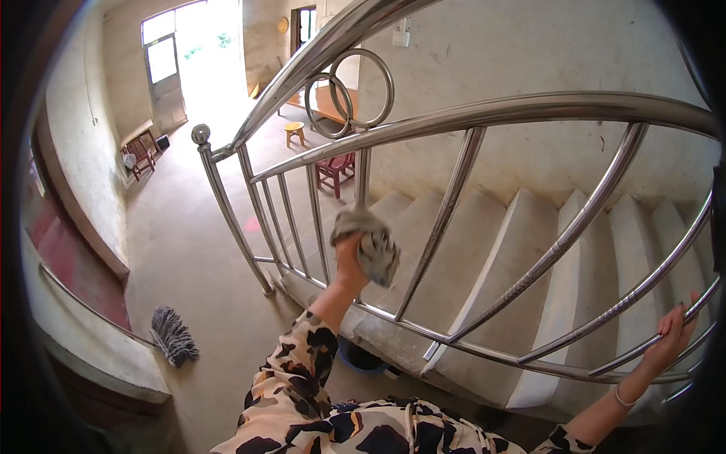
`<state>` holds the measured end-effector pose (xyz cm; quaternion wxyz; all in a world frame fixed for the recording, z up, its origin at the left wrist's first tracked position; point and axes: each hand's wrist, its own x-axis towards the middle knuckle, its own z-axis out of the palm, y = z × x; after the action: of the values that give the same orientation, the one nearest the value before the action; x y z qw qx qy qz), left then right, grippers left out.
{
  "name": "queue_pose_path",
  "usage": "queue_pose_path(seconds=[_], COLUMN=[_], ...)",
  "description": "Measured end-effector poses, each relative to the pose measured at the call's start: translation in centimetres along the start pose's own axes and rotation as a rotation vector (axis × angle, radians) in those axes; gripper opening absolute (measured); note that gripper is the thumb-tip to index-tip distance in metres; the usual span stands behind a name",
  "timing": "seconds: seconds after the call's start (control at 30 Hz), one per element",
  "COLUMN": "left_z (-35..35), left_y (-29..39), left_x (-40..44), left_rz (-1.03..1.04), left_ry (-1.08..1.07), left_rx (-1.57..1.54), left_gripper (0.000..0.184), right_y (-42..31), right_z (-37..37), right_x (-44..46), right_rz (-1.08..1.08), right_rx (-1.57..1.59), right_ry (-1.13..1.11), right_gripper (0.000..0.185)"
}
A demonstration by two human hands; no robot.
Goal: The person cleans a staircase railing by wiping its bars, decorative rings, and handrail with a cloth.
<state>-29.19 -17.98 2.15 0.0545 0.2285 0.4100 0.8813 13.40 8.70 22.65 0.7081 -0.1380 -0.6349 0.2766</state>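
My left hand [349, 263] is closed on a crumpled grey patterned cloth [370, 246], which wraps round an upright bar of the stainless steel stair railing [529, 117]. The bar shows above the cloth; the part behind it is hidden. At the far right, my right hand [671, 337] has its fingers wrapped round a slanting metal bar of the same railing. Both forearms reach out from patterned sleeves, and a bracelet circles the right wrist.
Concrete stairs [484, 265] run behind the railing. A grey mop head [174, 336] lies on the floor at lower left. A blue basin [361, 359] is partly hidden below the stair edge. Farther back are a yellow stool [294, 134], a red chair [335, 172] and an open doorway.
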Motion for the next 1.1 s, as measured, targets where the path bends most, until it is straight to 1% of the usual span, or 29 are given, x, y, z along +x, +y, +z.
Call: queue_pose_path(seconds=[0.07, 0.1, 0.17, 0.27, 0.3, 0.4, 0.43, 0.5, 0.53, 0.6, 0.63, 0.7, 0.73, 0.77, 0.8, 0.87, 0.9, 0.97, 1.03, 1.07, 1.1], left_z=[-2.0, -3.9, -7.4, -10.7, -11.6, -15.1, -16.6, -15.9, -15.1, -10.7, -7.9, -2.9, -0.4, 0.6, 1.3, 2.0, 2.2, 2.3, 1.2, 0.1, -1.3], left_y=[-2.4, -4.5, -8.7, -13.0, -14.0, -17.1, -18.1, -16.7, -15.5, -8.9, -5.3, 0.4, 3.7, 4.9, 6.1, 7.1, 6.6, 4.8, 3.0, 1.6, 0.0], left_x=[-2.6, -3.8, -6.2, -8.4, -8.7, -8.9, -8.7, -8.3, -7.7, -5.9, -4.6, -2.2, -1.4, -0.2, 1.0, 2.3, 2.1, 1.9, -0.1, -1.0, -2.1], left_rz=[-0.257, -0.146, -0.040, -0.166, -0.188, -0.132, -0.278, -0.428, -0.417, -0.569, -0.717, -0.528, -0.496, -0.324, -0.321, 0.153, 0.160, -0.199, -0.226, -0.366, -0.510], left_ry=[0.021, -0.015, -0.060, -0.047, -0.080, -0.143, -0.126, -0.116, -0.174, -0.180, -0.116, -0.059, -0.038, -0.228, -0.350, -0.319, -0.312, -0.080, -0.122, -0.131, -0.136], left_rx=[-0.328, 0.064, 0.449, 0.478, 0.579, 0.732, 0.534, 0.331, 0.257, -0.179, -0.548, -0.391, -0.456, -0.490, -0.583, 0.213, 0.217, -0.449, -0.362, -0.470, -0.580], left_gripper=[0.017, 0.017, 0.017, 0.016, 0.017, 0.019, 0.021, 0.024, 0.024, 0.028, 0.029, 0.032, 0.036, 0.039, 0.040, 0.037, 0.037, 0.032, 0.027, 0.027, 0.026], right_y=[0.3, 0.4, 0.3, -0.1, -0.1, 0.5, 0.5, 0.6, 0.7, 1.0, 0.9, 1.1, 1.4, 1.5, 0.7, -2.1, -2.7, -3.1, -3.2, -3.0, 1.1], right_z=[-0.3, -0.4, -0.4, -0.1, -0.2, -1.0, -0.9, -1.2, -1.4, -1.5, -1.5, -1.9, -2.3, -2.5, -1.6, 1.9, 2.5, 3.4, 3.5, 3.1, -2.0], right_x=[0.1, 0.1, 0.2, 0.3, 0.4, 0.6, 0.7, 0.9, 1.0, 1.0, 1.1, 1.3, 1.4, 1.5, 1.2, 0.2, -0.2, -0.4, -0.1, -0.2, 1.0], right_rz=[-0.002, 0.000, 0.007, 0.011, 0.012, 0.043, 0.040, 0.035, 0.026, 0.036, 0.051, 0.079, 0.064, 0.046, 0.054, -0.006, -0.007, -0.038, -0.043, -0.052, 0.030], right_rx=[-0.003, -0.012, -0.015, -0.013, -0.022, -0.038, -0.037, -0.049, -0.020, -0.003, -0.025, -0.060, -0.063, -0.062, -0.066, -0.023, -0.013, -0.029, -0.001, -0.001, 0.012], right_ry=[0.021, 0.024, 0.055, 0.047, 0.047, 0.053, 0.056, 0.065, 0.056, 0.045, 0.078, 0.096, 0.080, 0.067, 0.062, 0.038, 0.034, 0.046, 0.024, 0.000, 0.017], right_gripper=[0.034, 0.034, 0.032, 0.032, 0.032, 0.032, 0.032, 0.032, 0.033, 0.033, 0.034, 0.034, 0.035, 0.036, 0.036, 0.015, 0.015, 0.015, 0.016, 0.018, 0.033])
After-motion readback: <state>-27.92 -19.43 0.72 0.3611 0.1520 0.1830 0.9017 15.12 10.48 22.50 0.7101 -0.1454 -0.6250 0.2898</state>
